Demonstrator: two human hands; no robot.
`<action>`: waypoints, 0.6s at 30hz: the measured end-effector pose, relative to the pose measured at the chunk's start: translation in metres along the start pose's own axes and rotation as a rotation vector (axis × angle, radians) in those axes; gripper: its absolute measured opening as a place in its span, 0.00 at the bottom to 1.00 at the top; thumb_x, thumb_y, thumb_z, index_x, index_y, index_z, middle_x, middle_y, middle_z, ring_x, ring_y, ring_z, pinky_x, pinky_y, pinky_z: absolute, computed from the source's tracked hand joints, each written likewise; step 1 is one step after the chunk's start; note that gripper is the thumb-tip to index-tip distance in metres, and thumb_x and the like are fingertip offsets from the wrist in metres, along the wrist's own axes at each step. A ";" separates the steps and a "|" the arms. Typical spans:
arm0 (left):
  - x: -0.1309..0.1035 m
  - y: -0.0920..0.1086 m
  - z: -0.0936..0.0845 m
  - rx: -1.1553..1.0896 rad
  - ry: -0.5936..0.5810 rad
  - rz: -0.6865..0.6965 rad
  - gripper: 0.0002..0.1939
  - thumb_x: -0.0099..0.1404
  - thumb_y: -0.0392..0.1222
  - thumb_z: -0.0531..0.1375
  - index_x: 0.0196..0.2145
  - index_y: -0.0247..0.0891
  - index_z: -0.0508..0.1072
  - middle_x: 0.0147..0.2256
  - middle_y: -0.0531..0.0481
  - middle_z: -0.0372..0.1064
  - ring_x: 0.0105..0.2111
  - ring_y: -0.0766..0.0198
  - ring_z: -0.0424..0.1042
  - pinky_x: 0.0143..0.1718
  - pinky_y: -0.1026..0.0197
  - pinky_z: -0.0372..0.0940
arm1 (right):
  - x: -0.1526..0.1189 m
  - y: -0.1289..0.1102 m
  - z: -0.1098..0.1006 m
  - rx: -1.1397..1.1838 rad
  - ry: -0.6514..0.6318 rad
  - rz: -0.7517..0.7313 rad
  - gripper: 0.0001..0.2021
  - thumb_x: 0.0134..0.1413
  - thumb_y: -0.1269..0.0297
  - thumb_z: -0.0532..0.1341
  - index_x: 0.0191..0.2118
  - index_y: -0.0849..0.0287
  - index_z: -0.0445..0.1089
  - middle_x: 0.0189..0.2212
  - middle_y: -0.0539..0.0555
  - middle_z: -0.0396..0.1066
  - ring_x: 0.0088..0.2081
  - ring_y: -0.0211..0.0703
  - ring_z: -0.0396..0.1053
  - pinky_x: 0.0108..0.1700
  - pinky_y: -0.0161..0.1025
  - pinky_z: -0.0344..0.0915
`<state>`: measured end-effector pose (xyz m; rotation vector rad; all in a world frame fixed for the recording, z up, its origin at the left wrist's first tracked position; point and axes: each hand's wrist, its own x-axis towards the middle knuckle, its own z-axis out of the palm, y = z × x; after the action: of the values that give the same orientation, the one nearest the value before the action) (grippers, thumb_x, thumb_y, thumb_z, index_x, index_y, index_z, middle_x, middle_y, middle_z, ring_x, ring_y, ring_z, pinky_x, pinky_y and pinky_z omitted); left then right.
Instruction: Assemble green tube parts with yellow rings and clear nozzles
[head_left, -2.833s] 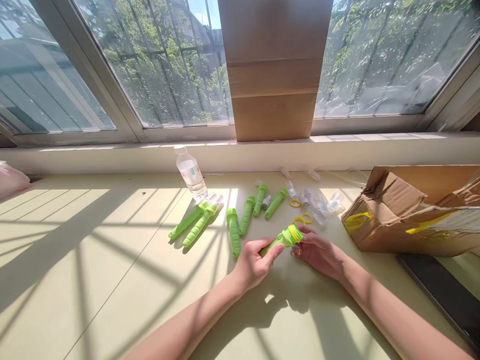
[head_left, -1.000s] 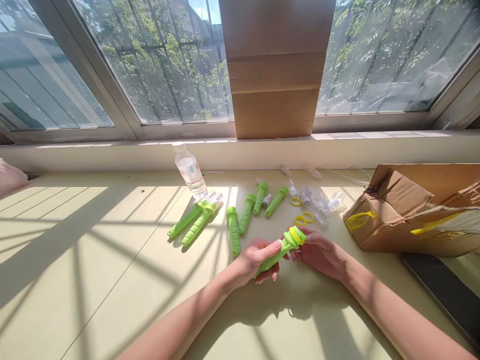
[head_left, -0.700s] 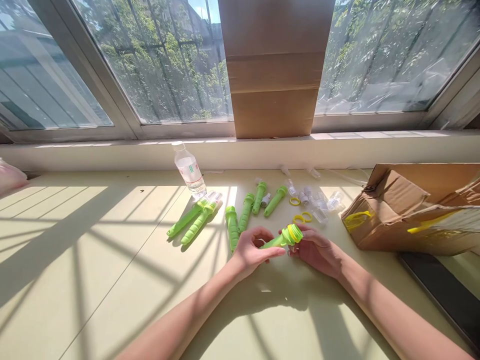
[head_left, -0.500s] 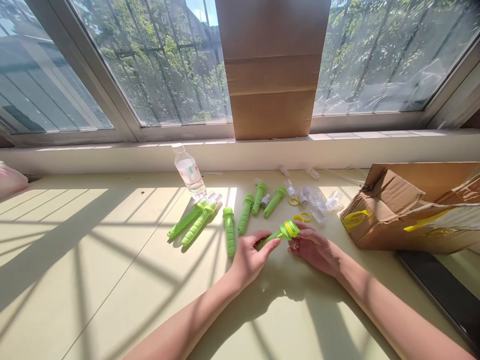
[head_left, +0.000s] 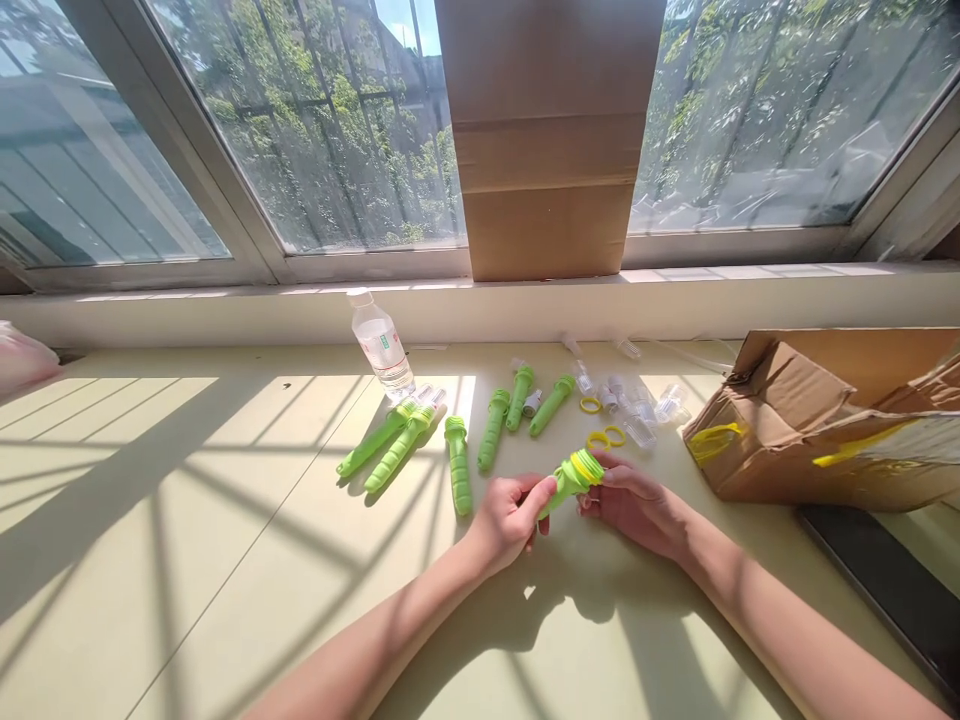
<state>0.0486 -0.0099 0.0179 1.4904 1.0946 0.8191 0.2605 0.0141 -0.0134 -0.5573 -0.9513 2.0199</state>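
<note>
A green flashlight-shaped plastic tube (head_left: 570, 483) with a yellow ring round its wide threaded end is held tilted over the table. My left hand (head_left: 514, 515) is closed round its narrow lower part. At the wide end, the curled fingers of my right hand (head_left: 634, 505) grip the rim; the fingertips are partly hidden. Just beyond lie loose yellow rings (head_left: 598, 440). Several like green tubes rest nearby, among them one left of my left hand, a ribbed tube (head_left: 458, 468). Clear plastic pieces (head_left: 637, 410) lie scattered behind my right hand.
A water bottle (head_left: 381, 345) stands at the back, near two green tubes with clear tips (head_left: 397, 450). On the right sit an open cardboard box (head_left: 780, 450) and a dark flat object (head_left: 885, 590). A window with a cardboard panel (head_left: 551, 150) rises behind the table (head_left: 225, 560).
The held green tube has tilted, its wide end turning more toward me so more of its body shows. My left hand has shifted slightly right; my right hand stays at the rim.
</note>
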 end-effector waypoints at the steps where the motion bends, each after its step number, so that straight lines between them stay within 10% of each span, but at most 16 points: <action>1: 0.001 0.000 0.000 -0.025 -0.020 -0.022 0.30 0.65 0.68 0.54 0.21 0.38 0.64 0.17 0.53 0.62 0.12 0.71 0.56 0.15 0.65 0.48 | 0.000 0.000 0.000 -0.003 -0.008 0.006 0.10 0.56 0.65 0.65 0.45 0.55 0.77 0.39 0.52 0.75 0.35 0.40 0.70 0.42 0.39 0.69; 18: 0.002 0.000 0.006 -0.191 -0.041 -0.158 0.26 0.52 0.60 0.70 0.37 0.40 0.66 0.19 0.59 0.67 0.13 0.71 0.58 0.11 0.68 0.52 | 0.001 -0.001 0.002 0.022 0.044 0.021 0.06 0.55 0.65 0.66 0.40 0.54 0.76 0.33 0.50 0.74 0.32 0.39 0.69 0.41 0.39 0.68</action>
<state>0.0551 -0.0098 0.0169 1.2404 1.0586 0.7565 0.2590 0.0144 -0.0109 -0.5995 -0.8995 2.0265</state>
